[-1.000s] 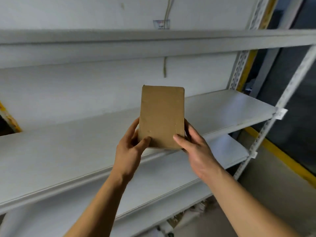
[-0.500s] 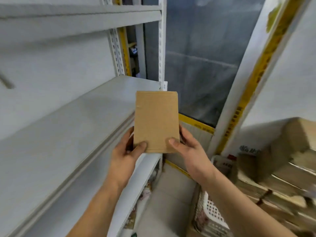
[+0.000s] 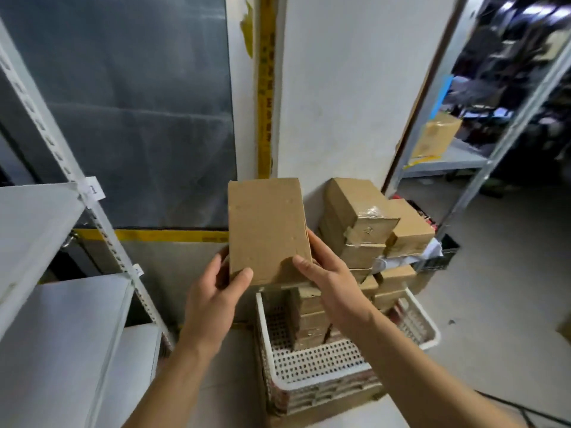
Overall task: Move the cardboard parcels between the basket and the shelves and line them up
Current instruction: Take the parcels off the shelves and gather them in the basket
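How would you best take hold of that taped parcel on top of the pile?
The taped parcel lies tilted on top of the pile, above the white basket. I would probably come from above and in front, with hands on its two long sides, which look bare; the tape covers its near end.

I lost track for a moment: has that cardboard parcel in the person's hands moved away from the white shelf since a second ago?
Yes. The parcel, gripped by the left hand and right hand, has swung rightward off the shelf and is now above the white basket.

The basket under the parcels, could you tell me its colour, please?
White, with perforated walls; the basket shows in the head view.
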